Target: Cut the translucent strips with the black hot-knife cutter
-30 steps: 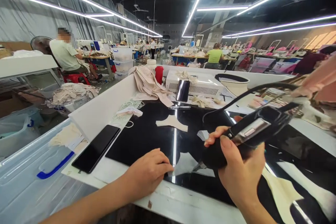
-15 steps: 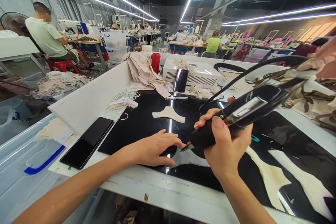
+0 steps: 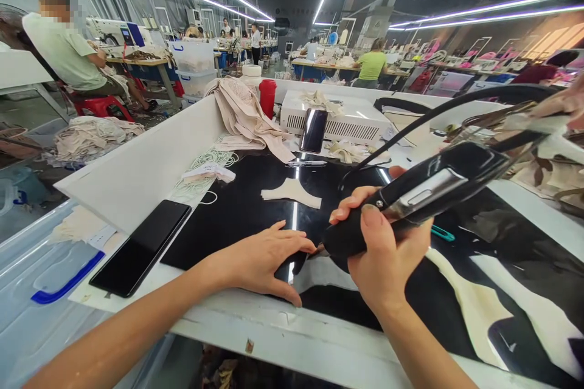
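Note:
My right hand [image 3: 387, 249] grips a black corded handheld tool [image 3: 406, 194], its metal tip angled down to the left. My left hand [image 3: 269, 258] rests on the glossy black board [image 3: 219, 225], fingers spread, the index fingertip close beside the tip. Under and just right of the tip lies a greyish, sheet-like piece [image 3: 328, 273], partly hidden by my right hand. A small cream fabric piece [image 3: 292, 193] lies farther up the board. Two longer cream pieces, one a curved strip [image 3: 474, 301] and the other a pale strip [image 3: 529, 310], lie to the right.
A dark phone [image 3: 141, 249] lies left, near pale cord [image 3: 205, 173]. Behind the board stand a white vented box [image 3: 351, 121], another phone [image 3: 314, 130], a red cup [image 3: 267, 98] and draped beige fabric [image 3: 246, 115]. The tool's cable [image 3: 424, 118] arches right. People sit at sewing tables beyond.
The view has shifted slightly, and things at the left sit farther left. My right hand and the tool have moved slightly left, with the tip now nearer my left fingertip. Both hands keep their poses.

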A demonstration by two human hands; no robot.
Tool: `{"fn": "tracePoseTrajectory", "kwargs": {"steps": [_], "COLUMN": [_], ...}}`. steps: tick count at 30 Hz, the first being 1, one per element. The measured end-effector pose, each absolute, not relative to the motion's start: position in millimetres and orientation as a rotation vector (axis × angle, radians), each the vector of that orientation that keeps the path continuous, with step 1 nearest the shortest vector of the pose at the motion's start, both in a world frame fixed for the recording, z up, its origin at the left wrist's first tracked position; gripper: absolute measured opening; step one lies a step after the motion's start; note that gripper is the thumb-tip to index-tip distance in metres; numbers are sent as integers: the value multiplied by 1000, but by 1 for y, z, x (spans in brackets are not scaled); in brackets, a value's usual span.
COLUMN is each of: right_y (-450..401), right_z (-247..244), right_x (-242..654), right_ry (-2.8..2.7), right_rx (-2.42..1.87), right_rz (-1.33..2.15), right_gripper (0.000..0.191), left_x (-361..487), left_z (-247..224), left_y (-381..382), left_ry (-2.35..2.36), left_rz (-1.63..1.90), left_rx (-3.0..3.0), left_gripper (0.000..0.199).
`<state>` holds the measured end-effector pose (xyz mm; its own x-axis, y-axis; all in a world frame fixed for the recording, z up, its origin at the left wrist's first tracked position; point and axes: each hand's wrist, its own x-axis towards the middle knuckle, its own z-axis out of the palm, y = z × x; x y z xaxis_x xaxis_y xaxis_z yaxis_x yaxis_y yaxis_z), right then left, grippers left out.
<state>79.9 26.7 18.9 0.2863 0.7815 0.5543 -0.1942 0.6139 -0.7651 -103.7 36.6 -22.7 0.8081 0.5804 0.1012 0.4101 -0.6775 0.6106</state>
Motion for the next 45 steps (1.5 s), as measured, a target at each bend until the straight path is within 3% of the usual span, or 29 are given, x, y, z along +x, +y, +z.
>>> {"fn": "tracePoseTrajectory", "kwargs": {"steps": [29,32,40,45], "right_y": [-4,-2,8,11], "right_z": [16,19,38,37], "right_x": [67,69,94,109], "right_ry": [-1081,-1090,-995,-1006], "right_rx": [-590,-594,-649,-702], "right_rz": [861,866,718,651], "right_gripper": [51,50,47,38], "left_x": [-103,-103,-113,-125], "left_z": [-26,-25,-21,-22], "left_y": [38,36,39,52], "left_ry": [690,682,614,749], "left_rz": [373,406,504,528], "left_rx": [2466,2440,2533,2621], "left_gripper": [78,67,8,10]}}
